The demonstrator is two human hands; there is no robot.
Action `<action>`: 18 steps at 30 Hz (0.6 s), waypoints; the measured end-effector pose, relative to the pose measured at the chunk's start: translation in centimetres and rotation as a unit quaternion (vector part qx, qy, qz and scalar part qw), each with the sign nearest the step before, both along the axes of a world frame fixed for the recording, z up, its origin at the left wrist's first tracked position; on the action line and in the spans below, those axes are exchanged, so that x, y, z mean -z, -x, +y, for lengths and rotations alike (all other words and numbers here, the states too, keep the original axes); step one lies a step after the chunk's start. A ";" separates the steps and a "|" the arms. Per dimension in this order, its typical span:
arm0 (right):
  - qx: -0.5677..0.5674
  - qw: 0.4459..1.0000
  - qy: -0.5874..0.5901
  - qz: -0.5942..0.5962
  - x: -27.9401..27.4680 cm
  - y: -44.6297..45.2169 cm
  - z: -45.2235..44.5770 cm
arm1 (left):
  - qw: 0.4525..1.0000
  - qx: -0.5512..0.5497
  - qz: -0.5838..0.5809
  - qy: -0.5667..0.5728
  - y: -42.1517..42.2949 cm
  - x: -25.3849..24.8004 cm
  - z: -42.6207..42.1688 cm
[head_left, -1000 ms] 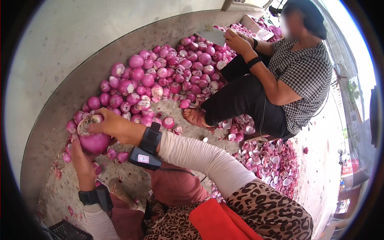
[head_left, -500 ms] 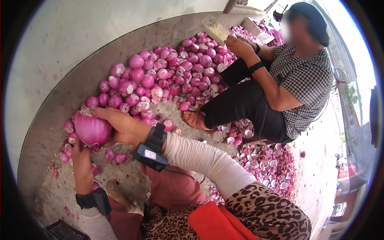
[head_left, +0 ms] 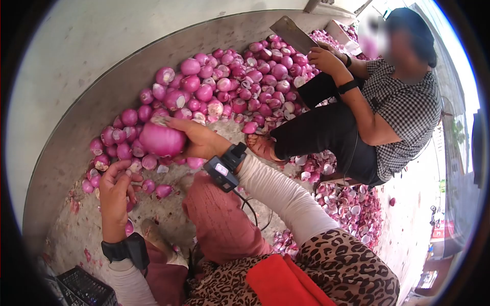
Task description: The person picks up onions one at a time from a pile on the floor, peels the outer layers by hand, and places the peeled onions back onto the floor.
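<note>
A large red onion (head_left: 162, 139) is gripped by my right hand (head_left: 201, 141), its pale cut end towards the thumb. My left hand (head_left: 118, 193) is apart from the onion, a little below and to its left. Its fingers are loosely bent and spread, with nothing visible in them. Behind both hands lies a big pile of peeled red onions (head_left: 204, 92), heaped against the wall. A few single onions (head_left: 163, 190) rest on the floor close to my left hand.
Across from me sits a person in a checked shirt (head_left: 400, 117), holding a broad-bladed cleaver (head_left: 293, 34). Onion skins (head_left: 349, 211) are heaped beside that person. A black crate (head_left: 86, 286) stands at lower left. A curved grey wall base (head_left: 76, 122) borders the pile.
My left hand has let go of the onion and dropped away. The right hand has carried the onion to the right. The other person's blade has turned.
</note>
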State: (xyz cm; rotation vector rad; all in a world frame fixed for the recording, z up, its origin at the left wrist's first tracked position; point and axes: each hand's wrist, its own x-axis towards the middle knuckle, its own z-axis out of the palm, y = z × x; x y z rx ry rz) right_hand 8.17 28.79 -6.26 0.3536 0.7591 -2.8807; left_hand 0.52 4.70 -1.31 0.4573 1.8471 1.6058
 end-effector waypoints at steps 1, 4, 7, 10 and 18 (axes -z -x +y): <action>-0.006 0.999 0.037 -0.021 1.4 -0.3 0.4 | 1.000 -0.011 0.009 -0.005 0.0 0.0 -0.2; -0.001 0.994 0.052 -0.091 5.2 -1.8 1.3 | 1.000 -0.007 0.000 0.014 -0.2 -0.4 -0.4; 0.057 0.978 0.041 -0.197 8.1 -3.7 1.3 | 1.000 0.005 -0.006 0.007 -0.4 -0.3 -0.5; 0.097 0.978 -0.011 -0.185 12.0 -5.2 1.0 | 0.999 0.001 -0.009 0.037 -0.8 -0.9 -0.4; 0.126 0.954 -0.037 -0.269 15.1 -6.6 6.1 | 0.999 0.009 -0.015 0.035 -0.6 -0.8 -0.1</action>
